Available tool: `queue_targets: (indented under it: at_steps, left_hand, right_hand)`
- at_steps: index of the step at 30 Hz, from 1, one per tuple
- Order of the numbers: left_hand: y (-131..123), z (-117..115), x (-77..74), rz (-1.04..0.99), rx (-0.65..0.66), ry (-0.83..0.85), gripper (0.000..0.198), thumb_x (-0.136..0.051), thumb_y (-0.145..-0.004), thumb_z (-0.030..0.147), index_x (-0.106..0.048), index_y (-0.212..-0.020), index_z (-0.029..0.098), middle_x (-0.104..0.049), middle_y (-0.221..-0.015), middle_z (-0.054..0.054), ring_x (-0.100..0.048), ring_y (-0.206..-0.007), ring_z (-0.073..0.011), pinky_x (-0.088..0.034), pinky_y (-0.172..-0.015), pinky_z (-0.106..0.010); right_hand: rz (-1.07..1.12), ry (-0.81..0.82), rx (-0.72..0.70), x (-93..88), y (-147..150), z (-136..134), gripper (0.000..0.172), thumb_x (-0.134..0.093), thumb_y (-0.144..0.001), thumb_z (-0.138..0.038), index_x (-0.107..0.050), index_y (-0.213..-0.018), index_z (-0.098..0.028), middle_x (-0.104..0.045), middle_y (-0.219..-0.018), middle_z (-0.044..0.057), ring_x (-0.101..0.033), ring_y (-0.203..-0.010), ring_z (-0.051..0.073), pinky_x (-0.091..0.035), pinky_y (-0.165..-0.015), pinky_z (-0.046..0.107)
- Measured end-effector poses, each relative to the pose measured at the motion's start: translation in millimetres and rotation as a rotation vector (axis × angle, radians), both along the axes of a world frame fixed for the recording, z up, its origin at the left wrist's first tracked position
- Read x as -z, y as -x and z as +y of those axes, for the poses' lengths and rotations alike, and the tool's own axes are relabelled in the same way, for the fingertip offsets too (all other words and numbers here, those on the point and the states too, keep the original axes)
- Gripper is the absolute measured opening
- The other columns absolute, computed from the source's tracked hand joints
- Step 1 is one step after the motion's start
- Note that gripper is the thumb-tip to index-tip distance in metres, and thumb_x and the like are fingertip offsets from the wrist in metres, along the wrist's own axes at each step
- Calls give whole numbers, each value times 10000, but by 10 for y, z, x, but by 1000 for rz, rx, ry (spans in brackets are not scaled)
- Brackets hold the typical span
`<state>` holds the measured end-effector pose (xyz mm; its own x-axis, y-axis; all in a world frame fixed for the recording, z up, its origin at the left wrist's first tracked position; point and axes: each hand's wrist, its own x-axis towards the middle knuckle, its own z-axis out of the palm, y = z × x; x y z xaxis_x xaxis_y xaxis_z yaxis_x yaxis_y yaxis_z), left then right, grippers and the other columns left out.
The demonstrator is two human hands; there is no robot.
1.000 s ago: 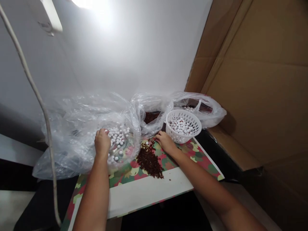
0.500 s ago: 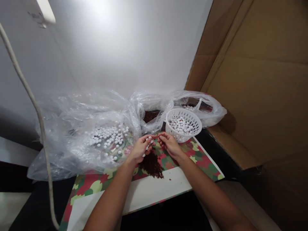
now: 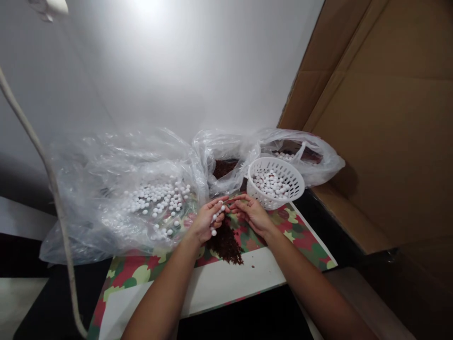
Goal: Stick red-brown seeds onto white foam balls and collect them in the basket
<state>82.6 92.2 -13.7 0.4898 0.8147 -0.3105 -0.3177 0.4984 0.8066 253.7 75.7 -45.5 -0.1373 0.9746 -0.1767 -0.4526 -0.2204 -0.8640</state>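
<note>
Several small, round white balls (image 3: 213, 232) are held in the curled left hand (image 3: 208, 221). The right hand (image 3: 254, 213) is held fingertip-near, fingers half bent; whether anything is pinched cannot be told. Beneath, dark red-brown crumbs (image 3: 228, 246) are heaped. Farther right, a round white slotted plastic basket (image 3: 262, 199) is partly filled with similar balls; left, more are surrounded by crumpled clear plastic (image 3: 71, 241).
</note>
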Motion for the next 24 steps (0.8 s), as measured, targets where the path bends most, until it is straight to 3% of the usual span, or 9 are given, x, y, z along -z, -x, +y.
queue_targets:
  at_steps: [5, 10, 13, 16, 19, 24]
  left_hand:
    - [-23, 2, 21, 69, -51, -51, 406, -665, -746, 343, -509, -1075, 162, -552, -752, -6, -356, -448, -4, -187, -354, -110]
    - [-54, -5, 33, 85, -79, -73, 338, -667, -734, 365, -469, -920, 165, -565, -748, -2, -364, -448, -7, -173, -358, -115]
    - [-51, -8, 19, 84, -83, -70, 343, -685, -719, 349, -504, -927, 145, -551, -733, 4, -352, -445, -1, -173, -353, -118]
    - [-39, -9, 0, 78, -73, -55, 348, -701, -706, 316, -539, -948, 124, -524, -698, 13, -344, -440, 4, -172, -352, -124]
    - [-24, -13, -12, 63, -55, -61, 333, -688, -722, 296, -542, -964, 121, -530, -706, 5, -346, -448, 4, -176, -358, -126]
    - [-18, -26, -20, 62, -7, -108, 274, -650, -766, 312, -501, -933, 153, -555, -748, -6, -347, -460, -3, -166, -364, -127]
  right_hand:
    - [-7, -4, 48, -32, -3, -12, 414, -741, -666, -441, -523, -856, -145, -655, -731, 31, -603, -572, 84, -424, -436, 125]
    - [40, 46, 20, -16, -15, 1, 382, -762, -649, -402, -579, -840, -127, -669, -780, 44, -630, -641, 77, -513, -569, 144]
    - [7, -21, -11, -3, -8, 3, 388, -759, -661, -360, -594, -916, -119, -678, -882, 75, -657, -752, 105, -539, -661, 177]
    - [-70, -116, 0, -4, 11, -8, 418, -703, -722, -397, -549, -1004, -130, -680, -906, 93, -664, -748, 132, -529, -618, 199]
    - [-139, -161, 50, -27, 21, -30, 383, -687, -735, -412, -510, -955, -154, -682, -895, 79, -657, -698, 140, -491, -550, 197]
    - [-278, -249, 58, -50, 12, -54, 294, -691, -728, -388, -640, -864, -132, -664, -832, 58, -583, -675, 103, -450, -575, 189]
